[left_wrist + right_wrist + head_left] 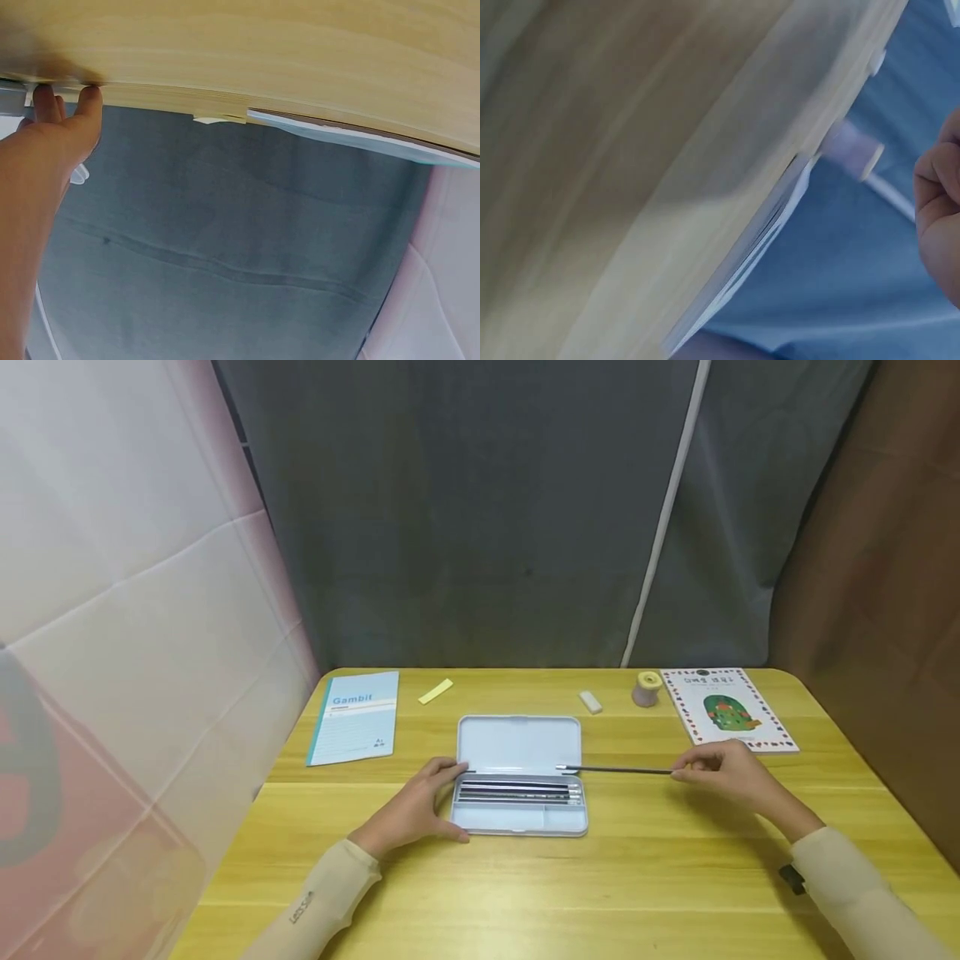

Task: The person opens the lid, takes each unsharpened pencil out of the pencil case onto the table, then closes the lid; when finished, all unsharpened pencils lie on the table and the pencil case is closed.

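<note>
A pale blue pencil case [498, 818] lies with its lid [517, 745] raised on the wooden table. Several dark pencils [513, 793] lie side by side in its upper compartment; bare compartments show below them. At the case's left end, my left hand [411, 806] grips it, fingers by the hinge and thumb at the front corner. In the left wrist view the left hand [64, 131] hides most of the case. My right hand [723, 772] pinches a dark pencil [622, 769] by its right end. This pencil's light-coloured tip reaches over the case's right hinge area. The right wrist view shows the curled right hand [941, 202].
A light blue notebook [356, 727] lies at the back left, beside a yellow strip [435, 692]. Behind the case to the right is a white eraser [590, 702]. A spool-shaped object [647, 689] with a yellow top stands near a picture booklet [727, 710] at the back right.
</note>
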